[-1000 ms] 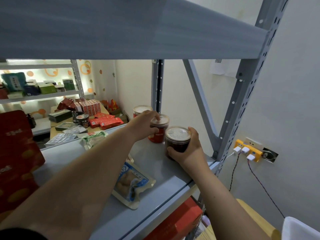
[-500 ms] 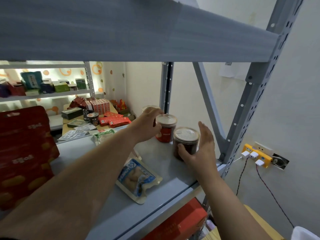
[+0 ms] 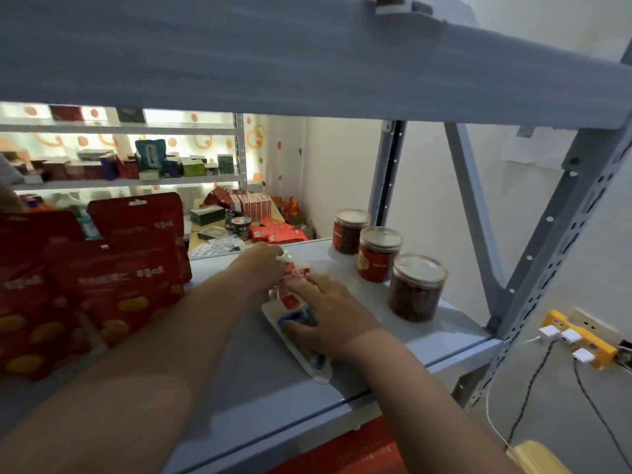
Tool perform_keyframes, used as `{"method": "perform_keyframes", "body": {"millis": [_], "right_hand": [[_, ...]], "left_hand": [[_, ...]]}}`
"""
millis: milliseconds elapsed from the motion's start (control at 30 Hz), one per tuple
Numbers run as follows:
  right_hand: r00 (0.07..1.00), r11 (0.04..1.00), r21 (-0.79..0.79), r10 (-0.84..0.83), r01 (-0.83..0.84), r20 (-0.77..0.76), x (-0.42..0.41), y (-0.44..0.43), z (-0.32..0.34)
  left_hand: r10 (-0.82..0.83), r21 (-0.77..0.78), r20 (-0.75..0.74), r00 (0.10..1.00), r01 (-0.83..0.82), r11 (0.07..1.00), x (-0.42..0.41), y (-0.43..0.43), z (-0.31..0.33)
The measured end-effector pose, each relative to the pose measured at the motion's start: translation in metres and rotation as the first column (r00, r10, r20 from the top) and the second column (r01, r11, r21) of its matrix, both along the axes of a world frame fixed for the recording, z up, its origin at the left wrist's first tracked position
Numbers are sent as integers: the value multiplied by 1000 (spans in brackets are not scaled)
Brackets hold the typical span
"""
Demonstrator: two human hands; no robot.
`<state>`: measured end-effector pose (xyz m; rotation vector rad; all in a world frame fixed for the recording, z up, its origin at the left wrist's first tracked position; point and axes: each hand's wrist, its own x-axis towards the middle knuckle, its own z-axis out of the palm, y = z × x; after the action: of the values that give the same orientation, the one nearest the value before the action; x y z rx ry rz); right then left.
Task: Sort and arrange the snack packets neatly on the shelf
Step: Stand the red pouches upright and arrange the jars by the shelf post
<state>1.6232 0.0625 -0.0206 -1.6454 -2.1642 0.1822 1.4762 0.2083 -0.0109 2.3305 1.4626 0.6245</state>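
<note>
Step in hand: gathering loose packets on the shelf point(image 3: 239, 371). The left hand point(image 3: 260, 265) holds the red packet point(image 3: 297, 271) in a pinching grip; the right hand point(image 3: 325, 313), grip released, presses the blue packet point(image 3: 318, 362). Next, probably: align both.

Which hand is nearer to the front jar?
Right. The right hand presses a blue packet just left of the front jar; the left hand grips a red packet farther left.
</note>
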Motion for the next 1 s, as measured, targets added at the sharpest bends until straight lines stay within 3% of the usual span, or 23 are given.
{"method": "perform_keyframes", "body": {"millis": [67,167,300,433,1000], "right_hand": [[998,997,-81,25,-20,58,-9,5,0],[996,984,-176,5,10,87,-12,10,-3],[996,989,-150,2,12,92,-6,9,-3],[994,985,-167,-17,34,105,6,13,2],[998,970,-237,-45,55,49,26,25,5]], "left_hand": [[15,-43,-108,994,-20,999,-6,-1,-4],[-2,-14,-110,994,0,1000,-4,7,-13],[5,-56,-19,1000,-6,998,7,18,-18],[-60,-29,-134,989,56,998,22,31,-17],[-155,10,-123,980,157,987,31,48,-21]]}}
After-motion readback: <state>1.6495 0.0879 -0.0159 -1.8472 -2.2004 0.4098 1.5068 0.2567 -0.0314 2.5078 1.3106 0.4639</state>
